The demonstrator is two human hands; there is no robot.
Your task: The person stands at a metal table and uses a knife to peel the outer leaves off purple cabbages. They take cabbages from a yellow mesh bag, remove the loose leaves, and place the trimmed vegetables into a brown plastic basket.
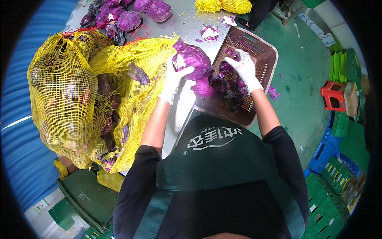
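Note:
My left hand (175, 78), in a white glove, is closed on a purple cabbage (199, 63) whose cut white stem end faces left. A loose purple leaf (203, 88) hangs just below the cabbage. To the right, my gloved right hand (245, 69) is over a brown plastic crate (273, 56), its thumb and fingers apart, with nothing seen between them. Dark and purple leaf scraps (222, 86) lie in the crate under it. Two yellow mesh sacks, one full of cabbages (61, 89) and one opened (146, 98), lie left of my left hand.
More purple cabbages (129, 21) sit at the metal table's far side. Cut stem pieces (209, 33) lie near the crate. Yellow netting (235, 6) is at the top, beside a person's dark-clad leg (259, 13). A red stool (333, 95) stands on the right.

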